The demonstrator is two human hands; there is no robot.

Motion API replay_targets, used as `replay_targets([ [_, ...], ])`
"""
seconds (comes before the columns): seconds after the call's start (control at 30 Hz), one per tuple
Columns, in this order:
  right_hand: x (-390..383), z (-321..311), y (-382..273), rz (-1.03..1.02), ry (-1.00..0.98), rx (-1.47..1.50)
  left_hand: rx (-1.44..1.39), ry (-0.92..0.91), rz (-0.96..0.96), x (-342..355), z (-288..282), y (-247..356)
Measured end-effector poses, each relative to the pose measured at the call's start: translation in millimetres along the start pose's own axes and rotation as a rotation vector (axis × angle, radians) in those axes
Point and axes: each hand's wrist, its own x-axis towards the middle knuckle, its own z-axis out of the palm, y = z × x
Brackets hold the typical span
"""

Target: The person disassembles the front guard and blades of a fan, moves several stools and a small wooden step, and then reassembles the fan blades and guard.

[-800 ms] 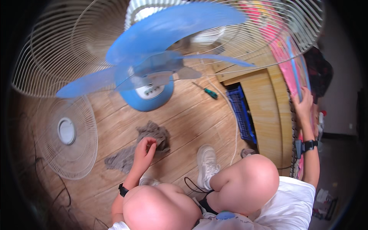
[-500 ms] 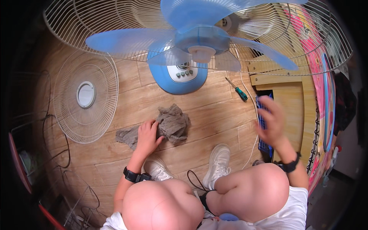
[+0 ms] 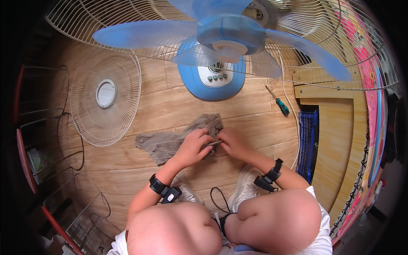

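A grey-brown cloth (image 3: pixel 163 144) lies rumpled on the wooden floor in front of me. My left hand (image 3: pixel 194 146) is closed on its near edge, fingers curled. Close by on the right, my right hand (image 3: pixel 231 142) pinches the cloth's right end between thumb and fingers. Beyond the cloth stands an electric fan with a blue base (image 3: pixel 212 89) and a row of buttons. Its translucent blue blades (image 3: pixel 144 34) are uncovered at the front, with the rear wire guard (image 3: pixel 106 19) behind them.
The round front guard (image 3: pixel 121 114) lies on the floor at left. A green-handled screwdriver (image 3: pixel 281 106) rests at right beside a white cord (image 3: pixel 294 127). Farther right are a blue plastic basket (image 3: pixel 307 140) and a wooden furniture piece (image 3: pixel 333 140). Wire racks (image 3: pixel 87 216) stand at left.
My right hand has come down from the right side and taken hold of the cloth. The bunched cloth is now more spread out, and the view has shifted slightly.
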Motion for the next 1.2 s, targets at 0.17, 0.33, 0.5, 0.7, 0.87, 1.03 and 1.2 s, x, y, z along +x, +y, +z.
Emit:
replay_targets([
  [0.17, -19.7, -59.7, 15.9, 0.233, 0.388, 0.866, -0.051, 0.023, 0.037, 15.1, -2.6, 3.6],
  [0.33, -40.8, -110.6, -4.5, 0.065, 0.548, 1.155, -0.100, -0.115, 0.118, 26.6, 6.4, 7.0],
  [0.5, -35.1, -144.5, -32.4, -0.122, 0.426, 1.037, -0.250, -0.107, 0.152, 32.8, 1.0, 18.2],
  [0.7, -3.2, -112.7, -51.7, -0.052, -0.037, 0.528, -0.344, 0.062, 0.128, 46.3, -4.6, 49.3],
  [0.87, 10.2, -81.2, -38.1, -0.028, 0.142, 0.840, -0.362, 0.211, -0.071, 55.5, 6.5, 42.3],
  [1.03, 2.1, -62.6, -13.0, 0.545, 0.107, 1.304, -0.137, 0.054, 0.020, 44.6, 16.1, 31.2],
  [1.2, -7.9, -41.3, -0.7, 0.755, -0.024, 1.418, 0.023, -0.208, 0.185, 41.4, 23.8, 33.8],
])
